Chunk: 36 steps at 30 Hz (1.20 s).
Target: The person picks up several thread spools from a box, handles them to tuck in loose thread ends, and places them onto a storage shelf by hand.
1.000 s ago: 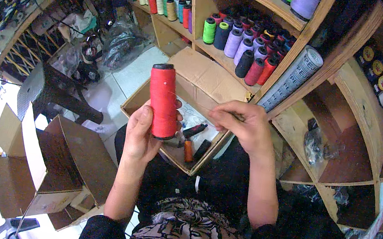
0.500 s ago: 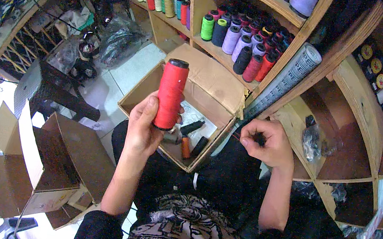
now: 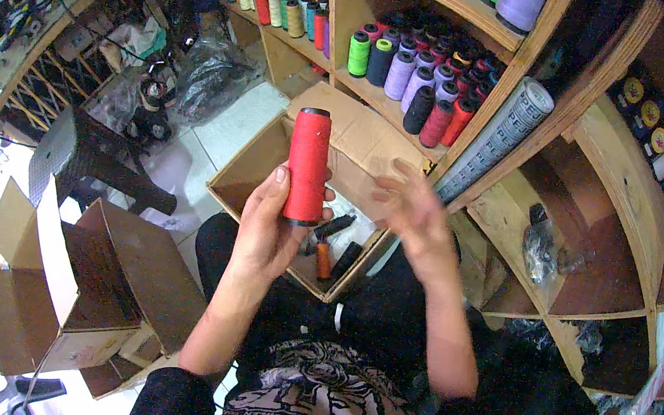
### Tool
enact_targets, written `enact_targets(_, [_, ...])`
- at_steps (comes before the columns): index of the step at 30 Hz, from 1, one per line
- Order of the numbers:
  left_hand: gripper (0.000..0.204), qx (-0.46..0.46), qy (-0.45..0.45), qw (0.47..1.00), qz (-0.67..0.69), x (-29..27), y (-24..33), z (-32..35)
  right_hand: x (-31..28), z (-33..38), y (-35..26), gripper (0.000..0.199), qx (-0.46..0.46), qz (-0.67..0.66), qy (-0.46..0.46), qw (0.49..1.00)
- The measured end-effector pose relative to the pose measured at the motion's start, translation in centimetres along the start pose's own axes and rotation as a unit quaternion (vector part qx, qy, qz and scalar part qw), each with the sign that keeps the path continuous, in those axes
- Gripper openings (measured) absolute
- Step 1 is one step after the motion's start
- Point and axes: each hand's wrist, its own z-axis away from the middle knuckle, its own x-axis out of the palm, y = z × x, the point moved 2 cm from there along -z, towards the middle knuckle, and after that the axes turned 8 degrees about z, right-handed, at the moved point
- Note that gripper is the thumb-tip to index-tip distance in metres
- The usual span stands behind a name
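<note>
Up at the back runs the big wooden shelf (image 3: 333, 19), packed with thread spools (image 3: 417, 85), and just in front of it sits an open cardboard box (image 3: 259, 169). Over the box it's all hands: the right hand (image 3: 418, 218) is a blur with its fingers spread apart, while the left hand (image 3: 263, 221) has thumb and fingers wrapped around the lower part of a red spool (image 3: 308, 165), nearly upright with black ends, and a smaller orange spool (image 3: 323, 263) shows inside the box!
</note>
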Motion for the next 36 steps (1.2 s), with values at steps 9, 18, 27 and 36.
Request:
enact_targets(9, [0.044,0.028,0.030,0.999,-0.029,-0.5,0.7,-0.4,4.1,1.5,0.4,0.029,0.104,0.016,-0.113,0.988])
enact_targets(18, [0.045,0.071,0.051,0.994,-0.069,-1.8,1.0,-0.7,1.4,5.6,-4.2,0.019,-0.019,0.168,-0.040,0.985])
enact_targets(27, [0.060,0.307,-0.096,0.689,-0.650,-2.0,0.7,0.3,-0.3,-0.3,-7.7,0.023,-0.212,0.066,0.055,0.973])
enact_targets(36, [0.035,0.132,0.093,0.937,-0.311,-2.1,1.1,1.6,-6.4,-7.1,-6.9,0.022,-0.101,-0.376,-0.124,0.913])
